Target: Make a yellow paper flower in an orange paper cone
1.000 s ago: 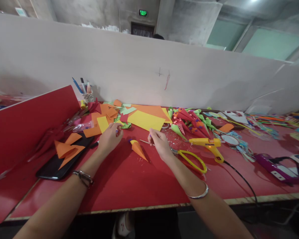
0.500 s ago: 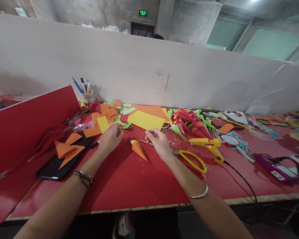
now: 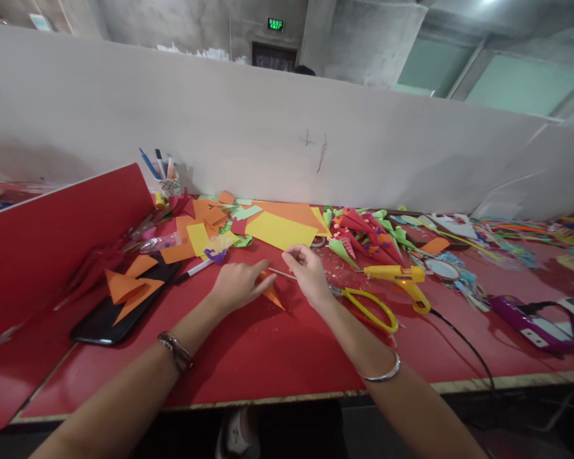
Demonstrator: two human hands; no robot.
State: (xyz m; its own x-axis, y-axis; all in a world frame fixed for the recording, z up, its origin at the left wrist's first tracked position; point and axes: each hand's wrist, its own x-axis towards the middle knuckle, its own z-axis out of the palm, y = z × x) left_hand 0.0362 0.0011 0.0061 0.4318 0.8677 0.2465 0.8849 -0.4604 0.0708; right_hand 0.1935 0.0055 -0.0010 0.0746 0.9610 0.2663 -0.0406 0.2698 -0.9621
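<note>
My left hand (image 3: 242,284) is over an orange paper cone (image 3: 272,296), its thumb and fingers apart. It covers the cone's wide end; only the pointed tip shows below the thumb. Close by on the right, my right hand (image 3: 309,274) is raised with thumb and fingertips pinched together; whatever they hold is too small to make out. A thin stick (image 3: 281,274) runs beside the right hand, partly hidden by it. Scraps of purple paper (image 3: 216,256) and a white marker with a black cap (image 3: 194,271) lie beyond my left hand.
Yellow-handled scissors (image 3: 370,309) and a yellow glue gun (image 3: 397,275) lie right of my right hand. Behind are yellow paper (image 3: 282,231) and a pile of decorated cones (image 3: 363,233). Orange scraps rest on a black phone-like slab (image 3: 119,319) at left.
My left hand has moved right and toward me, from the purple scraps to the orange cone, uncovering the scraps and marker. My right hand has barely shifted.
</note>
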